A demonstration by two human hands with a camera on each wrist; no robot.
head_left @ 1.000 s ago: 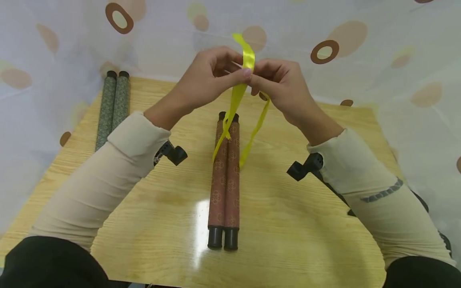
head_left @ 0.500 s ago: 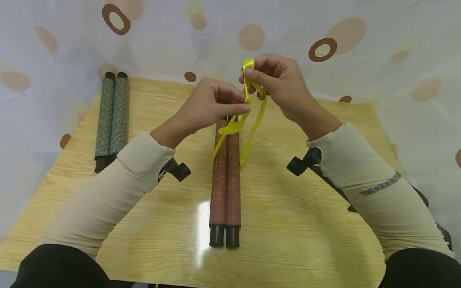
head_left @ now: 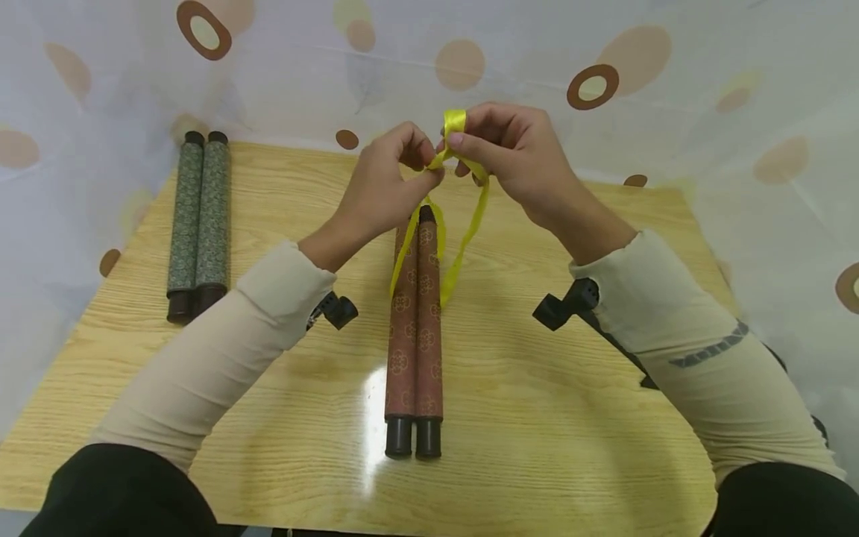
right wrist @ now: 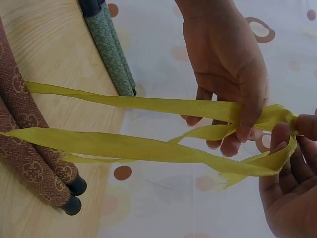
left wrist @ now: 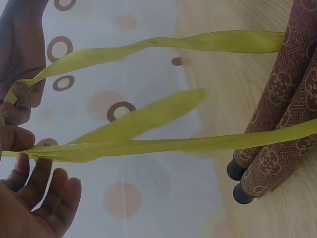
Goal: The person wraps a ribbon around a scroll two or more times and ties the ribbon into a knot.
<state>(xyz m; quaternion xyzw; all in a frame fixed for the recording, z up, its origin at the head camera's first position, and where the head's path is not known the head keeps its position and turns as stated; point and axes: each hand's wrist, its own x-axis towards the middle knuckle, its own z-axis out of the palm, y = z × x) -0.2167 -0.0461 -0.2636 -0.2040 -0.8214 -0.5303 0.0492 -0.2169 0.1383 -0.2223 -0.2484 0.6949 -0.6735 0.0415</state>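
A yellow ribbon (head_left: pixel 464 252) passes around a reddish-brown patterned scroll (head_left: pixel 400 350) that lies as two side-by-side rolls with dark end knobs. Above the scroll's far end, my left hand (head_left: pixel 385 183) pinches one strand between thumb and fingers. My right hand (head_left: pixel 520 153) pinches a folded loop of the ribbon, just right of and slightly higher than the left. In the right wrist view the strands run taut from the scroll to both hands, and the left thumb (right wrist: pixel 251 106) presses on the upper strand. The ribbon's underside path beneath the scroll is hidden.
A green patterned scroll (head_left: pixel 213 216), also two rolls with dark knobs, lies at the table's left, near my left sleeve (head_left: pixel 221 350). The wooden table (head_left: pixel 537 418) ends at the back against a white sheet (head_left: pixel 403 52) with brown circles.
My hands were together with a ribbon end sticking up. The left hand dropped away, then rose again drawing its strand up; the right hand now holds a folded loop. The scroll stayed put.
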